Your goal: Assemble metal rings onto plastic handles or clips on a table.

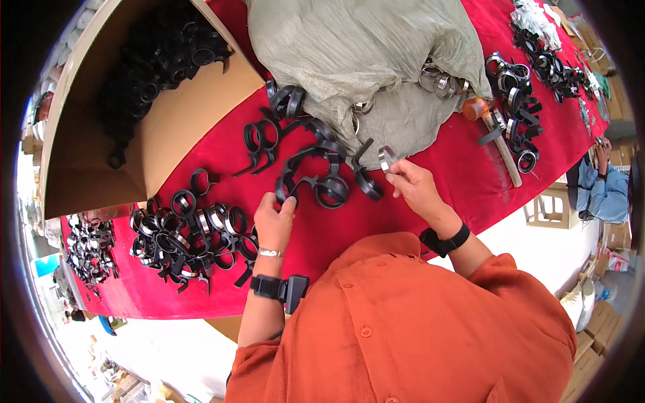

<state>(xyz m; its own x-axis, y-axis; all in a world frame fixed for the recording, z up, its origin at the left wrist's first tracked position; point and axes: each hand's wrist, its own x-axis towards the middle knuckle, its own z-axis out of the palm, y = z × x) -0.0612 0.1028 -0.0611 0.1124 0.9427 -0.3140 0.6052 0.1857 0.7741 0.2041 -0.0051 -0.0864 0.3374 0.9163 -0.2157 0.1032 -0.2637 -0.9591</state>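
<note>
My left hand (274,225) pinches a black plastic ring clip (286,180) by its lower edge, just left of a loose cluster of black ring clips (331,191). In my right hand (415,191) a narrow shiny metal ring (385,158) is held upright between thumb and fingers. Between the two hands another black clip (367,185) with a long tab lies on the red cloth. More black clips (257,137) rest beyond my left hand. A grey woven sack (363,47) slumps behind, with metal rings (440,80) showing at its opening.
An open cardboard box (181,134) holding black clips (168,64) stands at the far left. Banded clips (195,232) are heaped left of my left hand. On the right lie a mallet (496,138) with an orange head and more clips (517,101). Another person (605,188) is at the right edge.
</note>
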